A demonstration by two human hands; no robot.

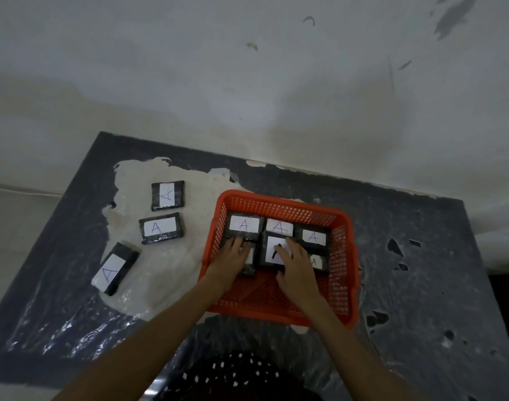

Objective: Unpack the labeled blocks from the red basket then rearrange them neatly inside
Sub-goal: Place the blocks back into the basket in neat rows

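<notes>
A red mesh basket [343,287] sits on the table right of centre. Inside it lie several black blocks with white "A" labels; three form a back row [279,227]. My left hand [233,256] rests flat on a block in the front left of the basket. My right hand [296,264] lies on a labeled block [272,250] in the front middle, fingers spread over it. Another block [317,261] shows partly to its right. Three blocks lie outside on the table's left: one far [168,195], one middle [161,228], one near and tilted [114,269].
The table [421,270] is dark with a plastic film and a pale worn patch under the loose blocks. A white wall stands right behind it. A dark dotted garment shows at the bottom edge.
</notes>
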